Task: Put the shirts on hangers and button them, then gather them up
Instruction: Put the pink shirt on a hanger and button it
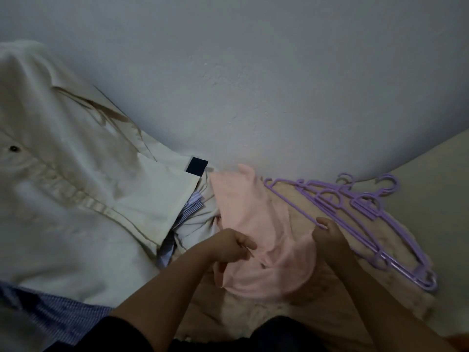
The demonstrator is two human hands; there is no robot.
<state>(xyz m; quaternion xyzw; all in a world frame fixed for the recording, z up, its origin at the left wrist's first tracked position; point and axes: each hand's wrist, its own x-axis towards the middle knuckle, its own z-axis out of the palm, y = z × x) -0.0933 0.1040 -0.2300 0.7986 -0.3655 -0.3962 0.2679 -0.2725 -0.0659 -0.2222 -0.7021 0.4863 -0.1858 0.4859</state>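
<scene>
A pale pink shirt (256, 224) lies crumpled on a beige fleecy blanket (291, 308), running from the wall toward me. My left hand (234, 246) pinches its fabric on the left side. My right hand (327, 237) grips the fabric at its right edge, close to the lower arm of a pile of purple plastic hangers (355, 207) that lies on the blanket to the right. A large cream shirt (66, 189) with a dark button is spread at the left, over a blue checked shirt (58, 318).
A bluish-white wall (253, 72) rises directly behind the clothes. Bare beige floor (436, 189) shows at the right, beyond the hangers. A small dark square tag (196, 166) sits at the cream shirt's sleeve end. My dark-clothed lap fills the bottom edge.
</scene>
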